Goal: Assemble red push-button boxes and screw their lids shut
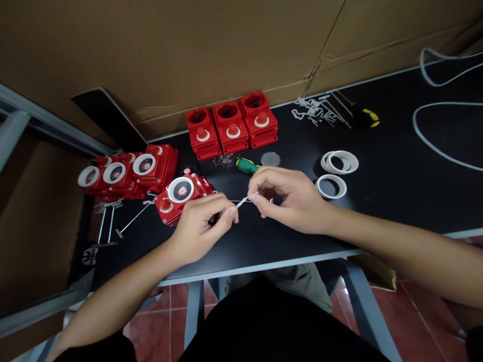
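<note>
A short twisted white cord (242, 202) is stretched between my two hands above the black table. My left hand (199, 229) pinches one end between thumb and fingers. The other end is pinched by my right hand (296, 198). A thin metal rod shows behind the cord and partly behind my right fingers; what it joins is hidden. Just beyond my left hand lies a red box (171, 215) with a white ring and a red button. Close past my right fingertips are a green-handled screwdriver (247, 165) and a round clear disc (270, 159).
Several red boxes (232, 136) stand along the cardboard wall, and more with white rings (144, 165) sit at left. White rings (331, 186) lie at right. White cords (307, 109), metal rods and a black-yellow handle (365, 115) lie behind. A white cable (433, 143) loops at far right.
</note>
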{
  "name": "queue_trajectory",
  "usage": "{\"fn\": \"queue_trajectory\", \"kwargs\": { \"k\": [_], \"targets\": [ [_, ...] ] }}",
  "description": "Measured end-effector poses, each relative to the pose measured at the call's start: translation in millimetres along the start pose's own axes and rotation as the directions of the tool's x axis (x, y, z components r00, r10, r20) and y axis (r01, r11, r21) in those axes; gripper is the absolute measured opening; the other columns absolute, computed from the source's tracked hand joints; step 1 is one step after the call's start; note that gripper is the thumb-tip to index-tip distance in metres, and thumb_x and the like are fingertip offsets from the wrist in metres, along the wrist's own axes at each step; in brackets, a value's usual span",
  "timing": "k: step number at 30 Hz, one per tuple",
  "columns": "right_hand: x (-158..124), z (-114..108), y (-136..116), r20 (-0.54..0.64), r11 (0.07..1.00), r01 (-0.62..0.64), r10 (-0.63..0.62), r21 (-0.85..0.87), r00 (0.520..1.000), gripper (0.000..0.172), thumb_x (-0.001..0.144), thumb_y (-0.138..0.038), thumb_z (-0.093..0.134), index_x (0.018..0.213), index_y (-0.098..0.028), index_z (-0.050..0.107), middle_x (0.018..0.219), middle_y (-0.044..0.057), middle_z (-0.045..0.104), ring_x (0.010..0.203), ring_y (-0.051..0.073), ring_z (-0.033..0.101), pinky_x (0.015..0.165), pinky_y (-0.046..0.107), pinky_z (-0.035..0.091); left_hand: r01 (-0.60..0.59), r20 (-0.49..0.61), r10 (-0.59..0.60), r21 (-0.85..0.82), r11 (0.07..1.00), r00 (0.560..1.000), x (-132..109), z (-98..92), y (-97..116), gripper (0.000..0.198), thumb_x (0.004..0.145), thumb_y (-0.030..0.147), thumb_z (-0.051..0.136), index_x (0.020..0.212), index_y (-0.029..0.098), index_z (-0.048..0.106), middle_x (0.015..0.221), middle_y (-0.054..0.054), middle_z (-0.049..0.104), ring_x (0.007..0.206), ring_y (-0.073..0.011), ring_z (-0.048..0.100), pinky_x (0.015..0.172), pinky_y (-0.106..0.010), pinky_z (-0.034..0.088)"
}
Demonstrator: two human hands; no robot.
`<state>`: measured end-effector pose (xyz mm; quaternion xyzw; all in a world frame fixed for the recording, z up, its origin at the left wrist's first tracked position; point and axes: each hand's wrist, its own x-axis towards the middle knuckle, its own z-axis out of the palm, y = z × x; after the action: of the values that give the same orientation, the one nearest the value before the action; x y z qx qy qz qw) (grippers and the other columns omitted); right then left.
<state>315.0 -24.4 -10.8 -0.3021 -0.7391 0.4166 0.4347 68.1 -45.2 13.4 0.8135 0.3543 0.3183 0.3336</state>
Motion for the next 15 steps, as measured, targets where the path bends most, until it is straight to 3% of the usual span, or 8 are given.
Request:
{"fn": "queue_trajectory", "kwargs": {
  "k": [7, 10, 15],
  "targets": [
    [0, 3, 0, -0.007, 1.0, 0.004, -0.004, -0.007, 1.0, 0.008, 0.103, -0.018, 0.07, 0.096, -0.016, 0.067, 0.091, 0.001, 0.068, 0.073, 0.006, 0.065, 0.066, 0.018, 0.053, -0.013, 0.002, 0.013, 0.001, 1.0, 1.0, 0, 1.0, 2, 0.029, 0.112, 0.016, 0.063, 0.084, 0.019, 0.071, 0.073, 0.003, 0.068, 0.067, -0.0103, 0.062, 0.064, -0.022, 0.046],
    [1, 0, 1, 0.034, 0.999, -0.037, 0.036, 0.015, 0.999, 0.007, 0.103, -0.018, 0.069, 0.097, -0.017, 0.066, 0.091, 0.0, 0.068, 0.072, 0.005, 0.065, 0.066, 0.018, 0.054, 0.035, 0.01, -0.034, -0.037, 0.999, 0.999, -1, -0.4, 0, 0.033, 0.117, 0.023, 0.06, 0.087, 0.019, 0.072, 0.076, 0.001, 0.07, 0.069, -0.0115, 0.064, 0.067, -0.024, 0.048],
    [5, -11, 2, 0.018, 0.996, -0.067, 0.066, 0.063, 0.998, 0.011, 0.107, -0.027, 0.069, 0.101, -0.017, 0.067, 0.094, 0.0, 0.065, 0.068, 0.005, 0.063, 0.064, 0.02, 0.052, 0.138, -0.042, -0.141, -0.064, 0.988, 0.989, -5, -6.1, -5, 0.042, 0.124, 0.047, 0.044, 0.116, 0.02, 0.076, 0.098, -0.006, 0.08, 0.083, -0.0174, 0.073, 0.083, -0.034, 0.056]
  ]
}}
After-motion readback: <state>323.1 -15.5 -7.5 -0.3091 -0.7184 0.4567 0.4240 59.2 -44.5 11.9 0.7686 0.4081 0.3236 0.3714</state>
